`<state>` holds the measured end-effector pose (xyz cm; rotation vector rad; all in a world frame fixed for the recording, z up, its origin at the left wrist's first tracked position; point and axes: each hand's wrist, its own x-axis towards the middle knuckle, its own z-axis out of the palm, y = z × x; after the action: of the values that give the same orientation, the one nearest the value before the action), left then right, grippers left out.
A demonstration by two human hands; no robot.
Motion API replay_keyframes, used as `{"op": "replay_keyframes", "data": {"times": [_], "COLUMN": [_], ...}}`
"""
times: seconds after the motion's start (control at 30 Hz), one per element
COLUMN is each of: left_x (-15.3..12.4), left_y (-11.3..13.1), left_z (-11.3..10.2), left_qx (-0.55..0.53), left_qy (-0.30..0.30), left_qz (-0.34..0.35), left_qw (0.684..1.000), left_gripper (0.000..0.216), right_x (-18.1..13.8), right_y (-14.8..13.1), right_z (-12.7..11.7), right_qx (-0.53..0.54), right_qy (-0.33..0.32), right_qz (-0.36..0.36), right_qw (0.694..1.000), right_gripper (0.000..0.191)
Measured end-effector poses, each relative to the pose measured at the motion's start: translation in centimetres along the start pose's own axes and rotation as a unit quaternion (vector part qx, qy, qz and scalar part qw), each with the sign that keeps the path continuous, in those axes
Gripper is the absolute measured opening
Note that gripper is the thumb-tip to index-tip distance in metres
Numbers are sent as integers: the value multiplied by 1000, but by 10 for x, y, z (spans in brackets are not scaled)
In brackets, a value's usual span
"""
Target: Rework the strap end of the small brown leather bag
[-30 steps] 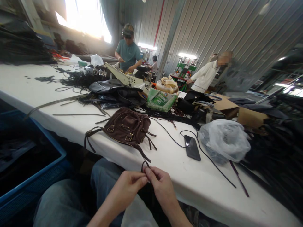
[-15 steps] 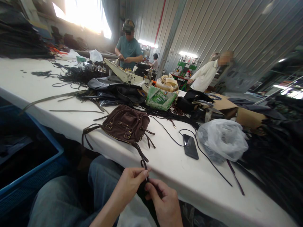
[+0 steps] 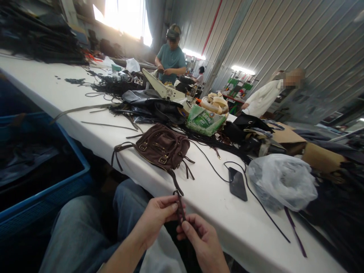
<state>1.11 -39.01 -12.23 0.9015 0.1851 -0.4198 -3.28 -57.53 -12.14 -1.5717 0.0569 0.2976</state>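
A dark brown leather strap (image 3: 179, 206) runs between my two hands at the table's front edge. My left hand (image 3: 162, 212) pinches it near its upper part, by a small loop or ring. Just below and to the right, my right hand (image 3: 199, 237) is closed on the strap's lower part. Its upper end meets a tab of the brown handbag (image 3: 163, 146), which lies on the white table (image 3: 207, 212) with buckles, a zip and thin hanging cords. What lies under my fingers is hidden.
Right of the bag lie a phone (image 3: 238, 184), a black cord and a clear plastic bag (image 3: 284, 180). Behind stand a green box (image 3: 206, 119) of rolled strips and black leather pieces (image 3: 153, 108). A blue crate (image 3: 82, 170) is at the left. Co-workers (image 3: 172, 57) are farther back.
The view has swung a little left, so the scene sits farther right. Both hands stay on the strap, and more of its length shows between them.
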Motion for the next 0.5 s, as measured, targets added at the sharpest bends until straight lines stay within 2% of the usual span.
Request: {"op": "replay_keyframes", "data": {"times": [0.13, 0.23, 0.33, 0.5], "left_x": [0, -3, -9, -15], "left_y": [-7, -12, -16, -16], "left_z": [-7, -6, 2, 13], "left_qx": [19, 39, 58, 51], "left_qy": [72, 107, 87, 42], "left_qz": [30, 59, 56, 21], "left_qw": [997, 992, 993, 998], "left_gripper": [57, 47, 37, 36], "right_x": [-1, -1, -1, -3], "right_y": [-1, -1, 2, 8], "right_z": [2, 5, 5, 0], "right_qx": [-9, -6, -4, -6], "right_qy": [-4, -1, -9, -25], "right_qz": [5, 9, 8, 7], "right_qw": [1000, 1000, 1000, 1000], "right_gripper": [49, 50, 50, 48]}}
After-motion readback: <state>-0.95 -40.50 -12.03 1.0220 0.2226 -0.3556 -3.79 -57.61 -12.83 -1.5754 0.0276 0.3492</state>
